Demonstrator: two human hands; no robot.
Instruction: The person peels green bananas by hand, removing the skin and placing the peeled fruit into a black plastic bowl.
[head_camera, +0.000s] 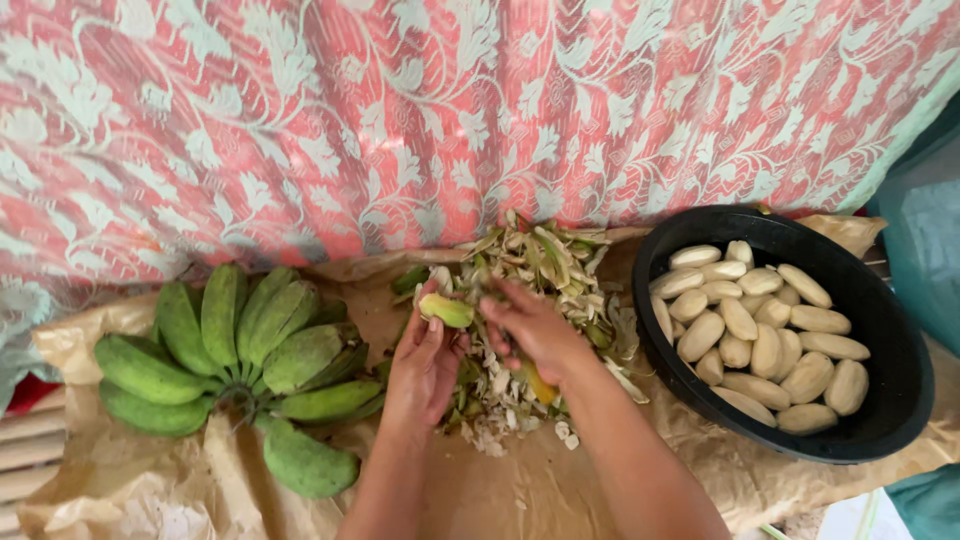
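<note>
Brown paper under peel heap. Left hand grasps banana, long axis left-right, above heap; right hand fingertips close on its right end, just beside.

**Tight at the middle, open toward the near edge**

The peel pile fills the centre. The green banana bunch blocks the left, the black basin of peeled bananas the right. Bare brown paper lies free near the front edge; a patterned cloth closes the back.
</note>
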